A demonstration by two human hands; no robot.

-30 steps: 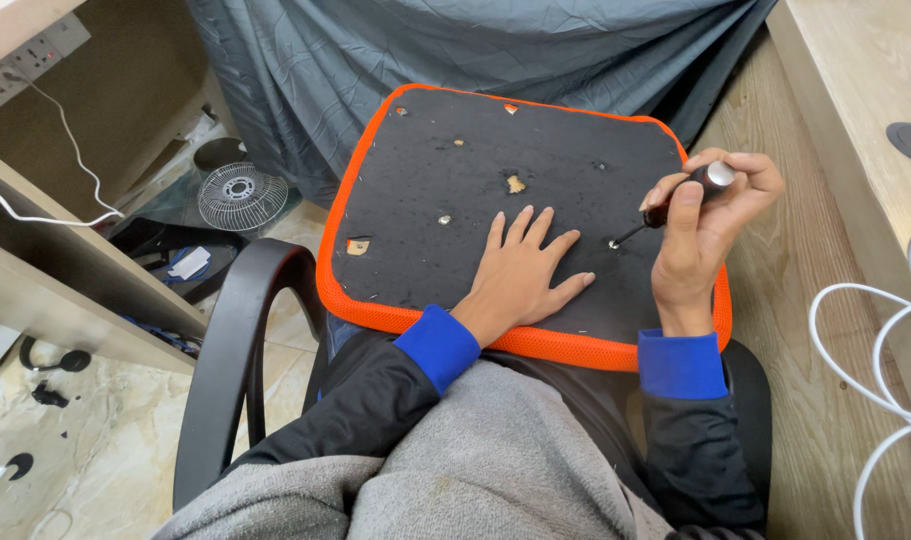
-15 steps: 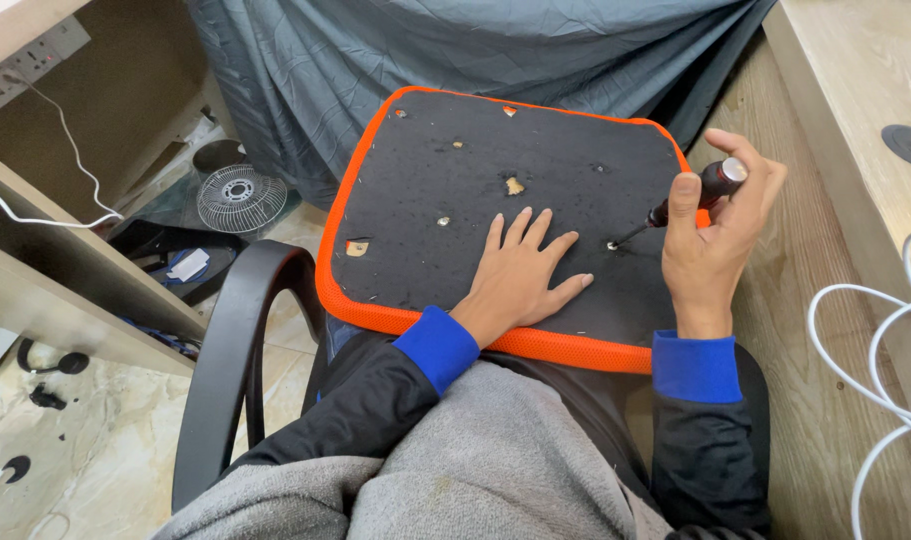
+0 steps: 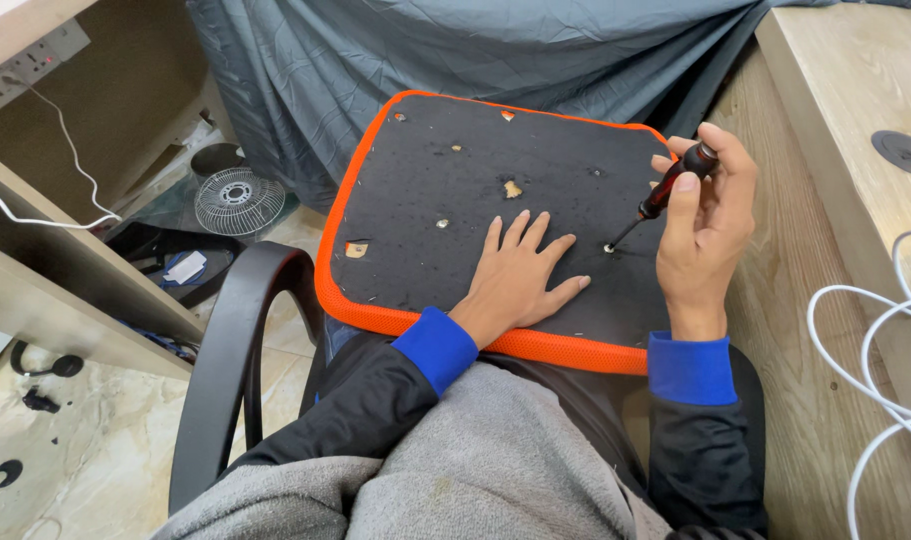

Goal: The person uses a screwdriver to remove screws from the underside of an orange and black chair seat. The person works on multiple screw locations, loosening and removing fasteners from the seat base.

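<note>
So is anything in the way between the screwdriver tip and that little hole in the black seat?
Nothing visible. The right hand holds the screwdriver tilted, its tip right at the hole in the seat panel. The left hand lies flat beside it, clear of the tip.

To your left, a round wire fan guard (image 3: 236, 198) lies on the floor beneath a grey draped cloth (image 3: 455, 45). White cables (image 3: 890, 340) loop over the wooden desk (image 3: 855, 70) on your right.

Even, soft indoor light; faint shadows, no glare; sharp focus throughout, slight wide-angle stretch at edges.
</note>
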